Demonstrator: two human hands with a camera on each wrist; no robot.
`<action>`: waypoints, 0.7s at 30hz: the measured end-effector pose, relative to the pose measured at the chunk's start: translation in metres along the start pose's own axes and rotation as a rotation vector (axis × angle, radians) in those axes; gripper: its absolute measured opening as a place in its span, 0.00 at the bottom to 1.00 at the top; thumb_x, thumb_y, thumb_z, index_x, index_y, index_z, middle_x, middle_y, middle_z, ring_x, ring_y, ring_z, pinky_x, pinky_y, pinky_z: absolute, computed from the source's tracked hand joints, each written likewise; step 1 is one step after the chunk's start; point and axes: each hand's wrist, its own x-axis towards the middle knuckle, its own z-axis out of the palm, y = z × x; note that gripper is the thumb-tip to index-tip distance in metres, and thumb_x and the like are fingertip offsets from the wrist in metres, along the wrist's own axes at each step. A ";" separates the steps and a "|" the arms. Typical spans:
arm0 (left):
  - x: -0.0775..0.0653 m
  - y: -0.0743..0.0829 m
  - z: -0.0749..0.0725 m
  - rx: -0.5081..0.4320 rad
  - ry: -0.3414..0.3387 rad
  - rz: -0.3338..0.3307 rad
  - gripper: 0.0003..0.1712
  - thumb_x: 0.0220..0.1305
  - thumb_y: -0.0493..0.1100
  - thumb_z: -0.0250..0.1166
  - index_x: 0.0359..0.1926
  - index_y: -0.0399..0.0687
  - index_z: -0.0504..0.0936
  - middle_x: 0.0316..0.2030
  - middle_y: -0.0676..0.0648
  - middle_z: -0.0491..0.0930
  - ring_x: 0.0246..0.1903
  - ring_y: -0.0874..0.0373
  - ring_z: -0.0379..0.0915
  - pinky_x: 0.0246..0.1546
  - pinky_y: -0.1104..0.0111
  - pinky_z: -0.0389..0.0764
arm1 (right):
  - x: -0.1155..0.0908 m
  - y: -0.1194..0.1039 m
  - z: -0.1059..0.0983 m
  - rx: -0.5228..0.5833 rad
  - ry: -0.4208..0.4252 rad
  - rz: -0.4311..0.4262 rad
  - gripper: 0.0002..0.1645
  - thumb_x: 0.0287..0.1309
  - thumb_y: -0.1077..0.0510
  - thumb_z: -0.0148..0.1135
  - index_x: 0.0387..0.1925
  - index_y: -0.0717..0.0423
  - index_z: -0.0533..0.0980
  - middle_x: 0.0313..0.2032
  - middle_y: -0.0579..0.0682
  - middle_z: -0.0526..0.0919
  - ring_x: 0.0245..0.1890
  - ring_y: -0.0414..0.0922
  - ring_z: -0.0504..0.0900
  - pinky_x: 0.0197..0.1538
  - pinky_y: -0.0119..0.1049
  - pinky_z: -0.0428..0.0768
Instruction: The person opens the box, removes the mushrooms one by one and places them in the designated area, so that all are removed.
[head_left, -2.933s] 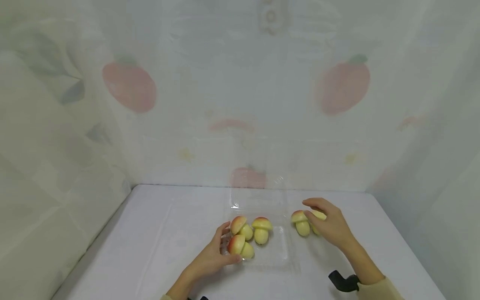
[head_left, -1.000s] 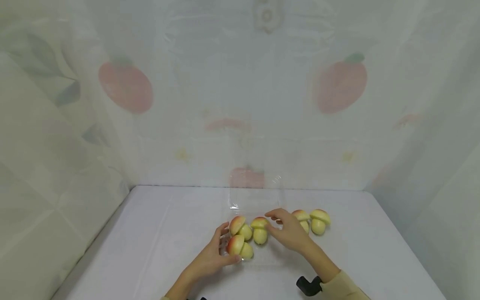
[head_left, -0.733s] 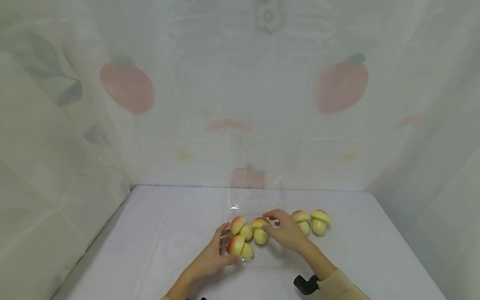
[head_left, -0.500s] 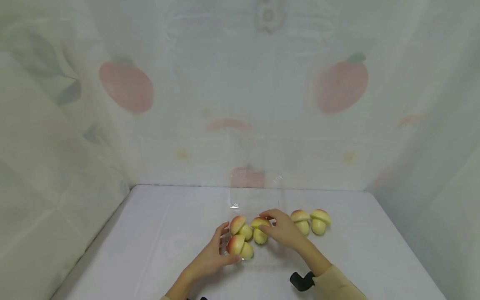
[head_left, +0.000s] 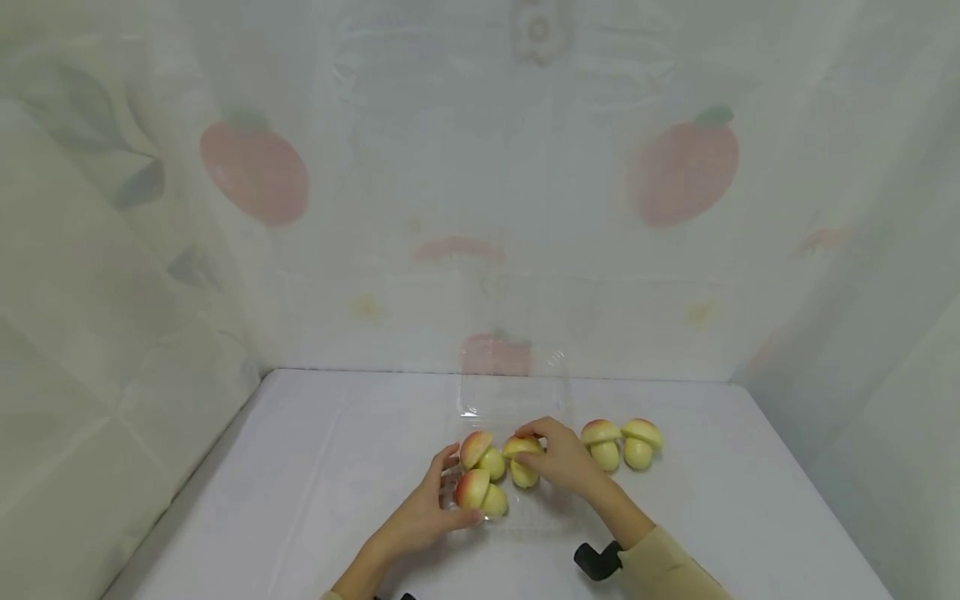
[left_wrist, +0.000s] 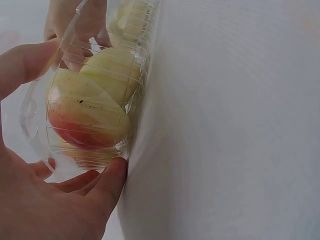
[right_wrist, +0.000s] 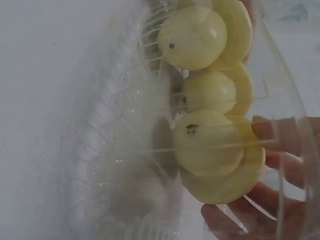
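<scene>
Right hand (head_left: 564,457): shifted leftward since 2.9 s ago, when it was over the loose pair, inner piece (head_left: 604,454) and outer piece (head_left: 639,452); now at lower centre of frame.
Central piece (head_left: 524,473): mushroom-shaped, yellow, red-tinged cap; lies inside the clear container (head_left: 536,518); stem slightly further right than half a second ago.
Left hand (head_left: 427,510): same station as earlier, at the container's left side, lower centre.
Loose pair: both on the desk (head_left: 330,492), right of the container, side by side, caps toward the top of the frame.
Surface: desk white, spanning the lower part of the frame.
Room: pale cloth (head_left: 480,192) behind, further sheets at left and right; red fruit print (head_left: 255,172) upper left, a second red print (head_left: 686,173) upper right.
Lid (head_left: 510,400): transparent, raised behind the container.
Other contents: far piece (head_left: 476,450) and near piece (head_left: 471,490), at the container's left.
Fingers, right: thumb and fingers slightly apart, pinching the central piece's cap.
Fingers, left: curved round the container's left wall, thumb at its near corner.
Accessories: beige sleeve (head_left: 663,562) and black fitting (head_left: 597,561), lower right, at the right wrist.
</scene>
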 end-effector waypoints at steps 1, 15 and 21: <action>0.000 0.000 0.000 -0.002 0.000 -0.001 0.62 0.57 0.54 0.77 0.80 0.50 0.45 0.75 0.35 0.55 0.69 0.32 0.60 0.68 0.40 0.63 | 0.000 0.000 0.000 -0.004 0.005 0.003 0.17 0.61 0.56 0.70 0.51 0.56 0.82 0.51 0.50 0.83 0.56 0.52 0.79 0.58 0.54 0.77; 0.000 -0.001 0.001 -0.004 0.005 0.009 0.62 0.56 0.53 0.77 0.80 0.49 0.45 0.74 0.35 0.56 0.70 0.31 0.59 0.68 0.40 0.62 | -0.003 -0.004 -0.002 0.002 0.042 0.027 0.15 0.58 0.58 0.71 0.48 0.54 0.83 0.47 0.47 0.84 0.50 0.50 0.81 0.53 0.49 0.79; 0.000 0.000 0.000 -0.005 0.002 0.001 0.62 0.57 0.53 0.77 0.80 0.49 0.45 0.75 0.34 0.55 0.70 0.30 0.58 0.68 0.39 0.61 | -0.005 -0.006 -0.006 0.036 0.033 0.012 0.14 0.59 0.58 0.70 0.48 0.53 0.83 0.48 0.47 0.85 0.51 0.49 0.81 0.52 0.47 0.81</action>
